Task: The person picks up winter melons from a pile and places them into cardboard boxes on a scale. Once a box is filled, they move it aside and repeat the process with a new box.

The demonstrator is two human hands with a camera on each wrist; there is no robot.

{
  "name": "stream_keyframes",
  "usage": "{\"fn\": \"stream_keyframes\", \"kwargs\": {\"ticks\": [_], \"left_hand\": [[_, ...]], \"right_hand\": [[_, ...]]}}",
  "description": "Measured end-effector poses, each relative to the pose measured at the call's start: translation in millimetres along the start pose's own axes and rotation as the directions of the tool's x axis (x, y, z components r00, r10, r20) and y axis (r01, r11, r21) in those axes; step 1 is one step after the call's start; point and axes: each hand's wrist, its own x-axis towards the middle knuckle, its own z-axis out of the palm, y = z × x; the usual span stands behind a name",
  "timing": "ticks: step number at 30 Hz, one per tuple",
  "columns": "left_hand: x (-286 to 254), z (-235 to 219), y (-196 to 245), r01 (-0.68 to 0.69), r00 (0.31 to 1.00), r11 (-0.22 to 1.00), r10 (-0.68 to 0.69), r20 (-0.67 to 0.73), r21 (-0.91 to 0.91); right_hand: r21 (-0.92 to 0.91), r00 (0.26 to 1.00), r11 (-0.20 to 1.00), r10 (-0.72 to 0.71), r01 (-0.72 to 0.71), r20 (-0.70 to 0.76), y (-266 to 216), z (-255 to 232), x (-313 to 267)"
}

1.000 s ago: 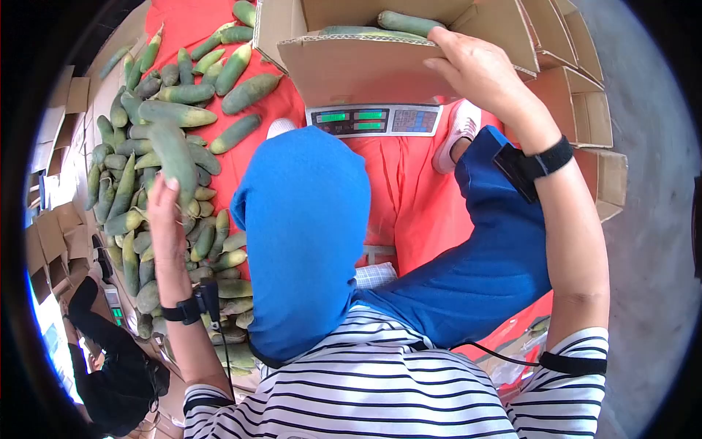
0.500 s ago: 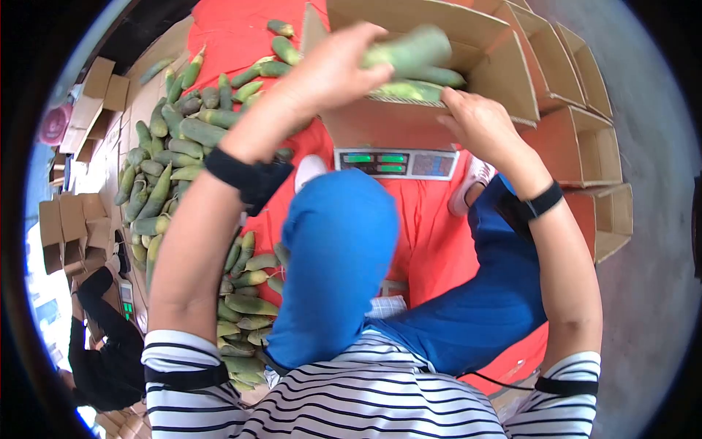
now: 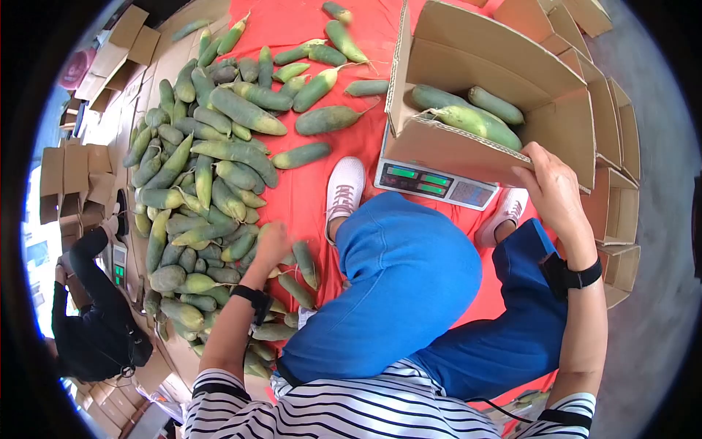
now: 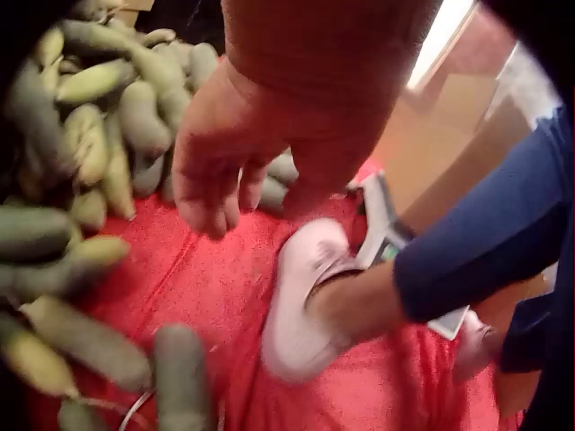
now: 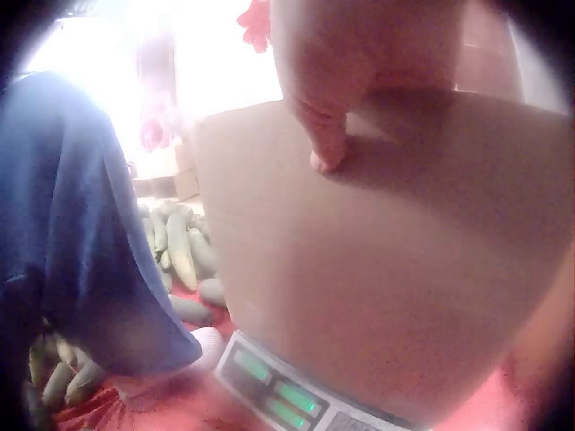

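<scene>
My left hand [image 3: 274,245] hangs over the right side of a pile of green radishes [image 3: 245,110], blurred in the head view. In the left wrist view the same hand [image 4: 269,117] has its fingers loosely curled and holds nothing. My right hand [image 3: 557,190] grips the top edge of the near wall of an open cardboard box [image 3: 457,150]. Its thumb [image 5: 329,160] lies on the outside of that wall, in the right wrist view. Three radishes lie in the box, a paler one [image 3: 475,123] nearest my hand. Under the box sits a digital scale [image 3: 437,186] with lit green displays.
Red cloth [image 3: 292,186] covers the floor, with a few loose radishes [image 3: 301,155] between pile and box. More open cartons [image 3: 614,197] line the right side. My blue-trousered knee [image 3: 409,256] rises between my arms. Another person [image 3: 95,314] in dark clothes is at far left.
My left hand carried a radish from the pile to the box, let go of it there, and came back over the pile without it. My right hand stays on the box edge.
</scene>
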Motion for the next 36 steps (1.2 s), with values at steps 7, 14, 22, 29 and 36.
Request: {"fn": "stream_keyframes", "kwargs": {"ticks": [7, 14, 22, 29, 36], "left_hand": [[-39.5, 89.3, -29.8, 0.224, 0.967, 0.973, -0.229, 0.115, 0.059], [-31.1, 103.0, -15.4, 0.614, 0.782, 0.786, -0.618, 0.082, 0.074], [-15.1, 36.1, 13.1, 0.206, 0.969, 0.901, -0.241, -0.046, -0.383], [-19.4, -134.5, 211.0, -0.62, 0.717, 0.627, 0.208, -0.665, -0.472], [-26.8, -163.5, 384.2, -0.898, 0.22, 0.407, 0.742, -0.633, 0.165]], "right_hand": [[0.006, 0.997, 0.998, 0.06, -0.06, 0.051, -3.8, -2.6, 2.2], [-0.012, 0.998, 0.998, 0.056, -0.055, 0.028, -4.2, -4.4, 4.9], [-0.007, 1.0, 1.0, 0.026, -0.026, -0.011, 4.0, 0.5, 0.3], [-0.004, 0.998, 1.0, -0.026, 0.025, -0.051, 9.9, 7.7, -3.7], [-0.002, 0.993, 0.997, -0.076, 0.076, -0.092, 9.4, 7.0, -5.2]]}}
